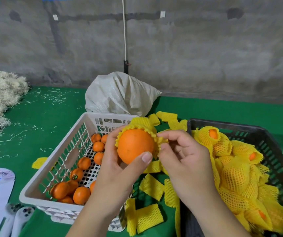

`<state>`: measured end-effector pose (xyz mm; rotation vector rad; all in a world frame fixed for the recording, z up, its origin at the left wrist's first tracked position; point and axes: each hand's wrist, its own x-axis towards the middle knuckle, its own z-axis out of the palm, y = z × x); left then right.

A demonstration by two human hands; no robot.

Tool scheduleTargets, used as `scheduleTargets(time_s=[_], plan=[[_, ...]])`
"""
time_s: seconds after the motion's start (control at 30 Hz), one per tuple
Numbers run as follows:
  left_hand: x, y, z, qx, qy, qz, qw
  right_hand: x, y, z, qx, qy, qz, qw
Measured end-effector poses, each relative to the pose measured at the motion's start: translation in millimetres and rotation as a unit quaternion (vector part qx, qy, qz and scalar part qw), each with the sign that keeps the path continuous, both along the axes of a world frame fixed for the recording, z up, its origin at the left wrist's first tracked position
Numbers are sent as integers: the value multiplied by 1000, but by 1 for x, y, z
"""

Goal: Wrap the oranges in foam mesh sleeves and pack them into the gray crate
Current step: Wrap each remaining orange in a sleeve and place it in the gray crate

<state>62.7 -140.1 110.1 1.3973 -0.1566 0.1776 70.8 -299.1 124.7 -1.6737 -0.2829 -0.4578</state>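
Here, one orange (134, 145) is held above the gap between two crates, its bare side facing the camera and a yellow foam sleeve (144, 124) bunched over its far half, so the sleeve's long axis runs away from the viewer. The left hand (118, 170) grips the orange, its thumb across the near side and the fingers curled behind. The right hand (185, 158) pinches the sleeve's rim at the orange's right edge with bent fingers. The white crate (39, 178) on the left holds about a dozen bare oranges (81, 195), though the left arm hides some. The gray crate (274, 144) on the right holds wrapped oranges (235, 175), perhaps seven, cut off at the frame's lower edge. Roughly ten loose sleeves (151, 187) lie on the green table (51, 110) between the crates.
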Motion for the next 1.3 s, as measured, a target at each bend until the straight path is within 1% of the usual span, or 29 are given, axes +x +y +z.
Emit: scheduleTargets(time_s=[0.03, 0.1, 0.13, 0.17, 0.23, 0.3, 0.4, 0.43, 0.47, 0.57, 0.63, 0.73, 0.83, 0.9, 1.03, 1.1, 1.13, 1.2, 1.3], plan=[[1, -3, -1, -2, 1, 16, 1000, 0, -2, -4, 20, -7, -9, 1000], [5, -10, -4, -8, 3, 42, 999, 1, 6, -1, 7, -19, -17, 1000], [7, -13, -4, -9, 1, 49, 999, -2, 9, 2, -9, -41, -15, 999], [8, -15, -4, -8, -3, 55, 998, -3, 10, 1, -13, -62, -26, 998], [8, -17, -5, -12, -2, 62, 998, -3, 7, -2, -6, -76, -50, 996], [6, -19, -7, -23, 0, 29, 999, 0, 7, -5, 5, -71, -54, 996], [1, -22, -9, -73, 14, -77, 994, -1, 7, -6, 20, -42, -27, 999], [0, -21, -9, -81, 13, -98, 992, -1, 6, -7, 22, -39, -22, 999], [0, -20, -9, -73, 3, -97, 993, 0, 4, -7, 14, -44, -29, 998], [4, -16, -8, -14, -25, -42, 999, 5, -4, -8, -31, -78, -85, 993], [7, -15, -9, 10, -26, -11, 1000, 7, -9, -7, -65, -127, -115, 983], [11, -16, -13, 8, -17, 24, 1000, 6, -11, -6, -128, -211, -129, 960], [12, -21, -18, -3, -19, 44, 999, 5, -9, -10, -147, -251, -122, 949], [10, -23, -19, -15, -21, 47, 999, 6, -10, -15, -142, -249, -108, 952], [7, -19, -15, -52, -52, 16, 997, 6, -11, -22, -128, -158, -63, 977], [7, -16, -12, -55, -68, -1, 996, 7, -11, -24, -137, -148, -48, 978], [7, -15, -12, -55, -73, -3, 996, 8, -11, -24, -138, -150, -54, 978], [7, -16, -12, -55, -79, 4, 995, 9, -11, -22, -137, -169, -95, 971], [9, -20, -18, -53, -84, 38, 994, 7, -10, -21, -146, -215, -154, 953]])
